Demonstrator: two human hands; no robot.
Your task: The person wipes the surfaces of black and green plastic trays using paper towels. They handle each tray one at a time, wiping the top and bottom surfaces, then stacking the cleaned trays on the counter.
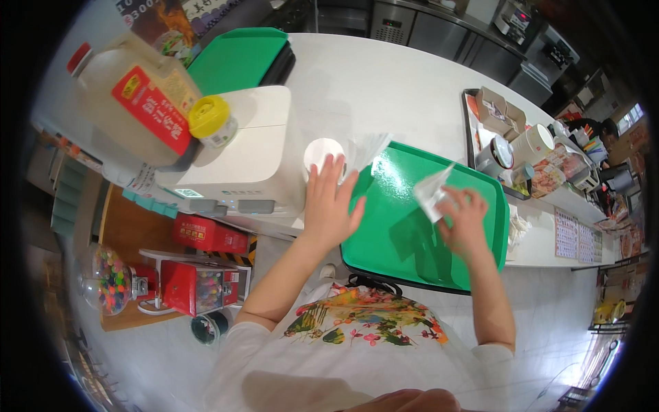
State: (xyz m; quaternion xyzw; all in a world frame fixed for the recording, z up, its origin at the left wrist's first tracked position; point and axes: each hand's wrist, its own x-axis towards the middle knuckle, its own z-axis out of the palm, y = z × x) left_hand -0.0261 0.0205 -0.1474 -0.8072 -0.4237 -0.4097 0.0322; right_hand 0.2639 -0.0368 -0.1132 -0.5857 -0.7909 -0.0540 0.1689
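A green tray (370, 242) lies at the front edge of the white counter, directly before me. Above its right half, my right hand (462, 226) pinches a crumpled white wrapper or napkin (428, 191), and a shadow falls on the tray below. My left hand (332, 206) is spread, palm down, at the tray's left side. Its fingertips overlap a white round object (322, 150), possibly a lid or roll; whether they touch it cannot be told. Just beyond, translucent white plastic or paper pieces (376, 147) stand near the tray's far left corner.
To the left stands a white power-bank station (247, 149), with a large plastic jug (134, 98) and a yellow-capped container (213, 121). Stacked trays (237, 56) lie behind. A dark tray (471, 129) at the right bears cups and a cardboard box (499, 110).
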